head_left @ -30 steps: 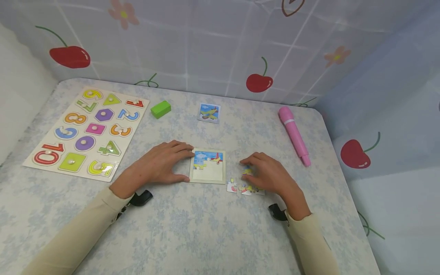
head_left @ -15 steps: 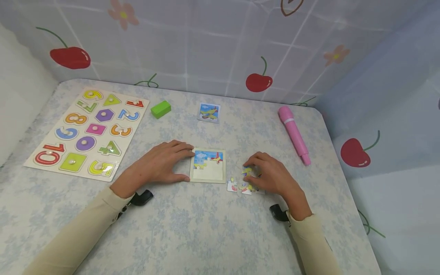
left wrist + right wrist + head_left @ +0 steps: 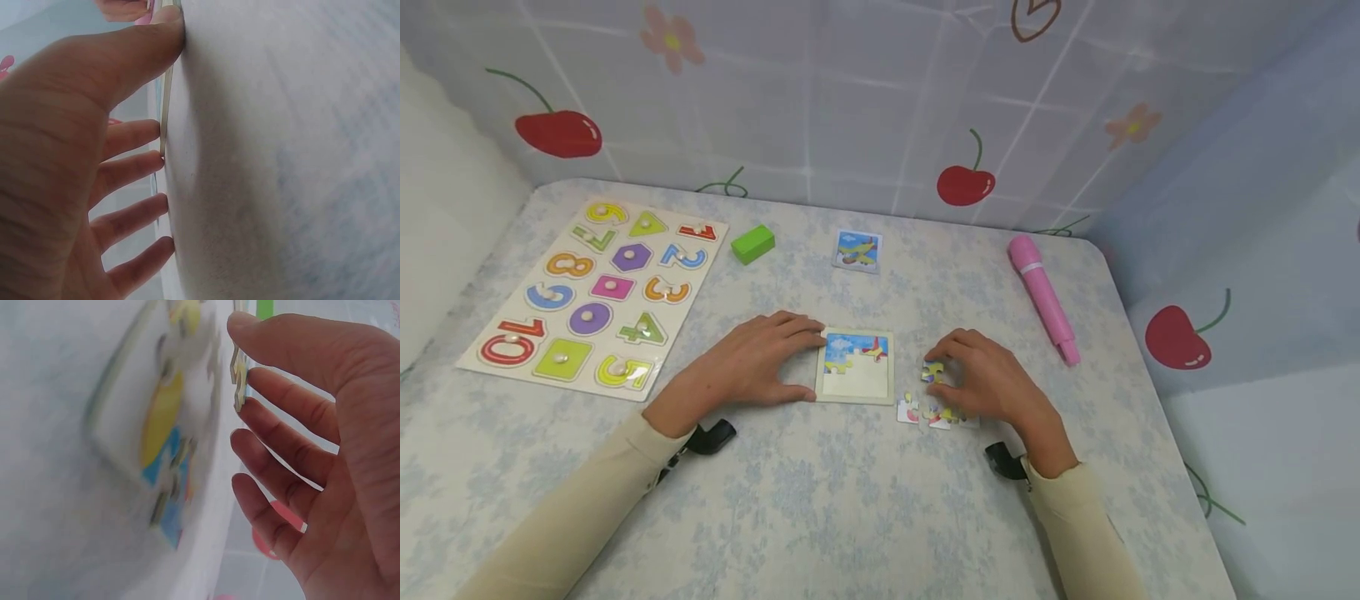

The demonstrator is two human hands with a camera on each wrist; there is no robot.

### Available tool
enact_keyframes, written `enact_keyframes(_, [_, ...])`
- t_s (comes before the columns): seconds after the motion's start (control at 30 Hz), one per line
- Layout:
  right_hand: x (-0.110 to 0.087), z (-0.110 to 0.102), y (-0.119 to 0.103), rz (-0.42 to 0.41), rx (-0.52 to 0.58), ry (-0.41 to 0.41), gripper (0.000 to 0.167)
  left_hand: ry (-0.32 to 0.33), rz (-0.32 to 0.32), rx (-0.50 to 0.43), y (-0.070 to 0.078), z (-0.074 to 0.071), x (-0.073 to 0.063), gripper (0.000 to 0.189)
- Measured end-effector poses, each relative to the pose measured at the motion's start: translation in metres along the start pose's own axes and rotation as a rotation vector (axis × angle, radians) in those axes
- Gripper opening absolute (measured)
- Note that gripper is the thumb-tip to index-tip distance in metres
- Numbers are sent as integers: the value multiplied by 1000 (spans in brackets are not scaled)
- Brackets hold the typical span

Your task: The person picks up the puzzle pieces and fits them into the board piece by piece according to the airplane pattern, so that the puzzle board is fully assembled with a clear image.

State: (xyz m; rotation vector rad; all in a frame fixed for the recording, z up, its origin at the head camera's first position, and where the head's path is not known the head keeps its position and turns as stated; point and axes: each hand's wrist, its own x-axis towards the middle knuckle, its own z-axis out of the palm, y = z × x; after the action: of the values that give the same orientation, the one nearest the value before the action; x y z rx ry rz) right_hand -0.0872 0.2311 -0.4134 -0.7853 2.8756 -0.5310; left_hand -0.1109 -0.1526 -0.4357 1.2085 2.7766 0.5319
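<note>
A square puzzle board (image 3: 857, 383) lies mid-table, its upper part filled with blue-sky and plane pieces and its lower part bare. My left hand (image 3: 756, 358) rests beside it, thumb and fingertips touching its left edge; in the left wrist view the thumb (image 3: 134, 53) and extended fingers reach the thin board edge (image 3: 166, 103). My right hand (image 3: 988, 375) pinches a yellow-and-blue puzzle piece (image 3: 932, 372) between thumb and fingers; the right wrist view shows this piece (image 3: 240, 381) edge-on. Loose puzzle pieces (image 3: 907, 409) lie below the right hand, partly hidden by it.
A number-and-shape peg board (image 3: 576, 279) lies at the left. Farther back are a green block (image 3: 752, 243) and a plane picture card (image 3: 857, 252). A pink pen-like stick (image 3: 1043, 298) lies at the right. A printed curtain (image 3: 865, 100) hangs behind the table.
My right hand has shifted slightly right, then back left, with the puzzle piece now turned between its fingers. The left hand keeps its place at the board.
</note>
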Motion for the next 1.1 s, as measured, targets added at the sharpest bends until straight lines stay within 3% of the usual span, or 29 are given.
enact_keyframes(0.5, [31,-6,-25,-89,10,-26,38,14,3,-7,0,0,0,82])
enact_keyframes(1.1, [63,14,-49,-185,-7,-65,35,11,11,-10,-1,0,0,80])
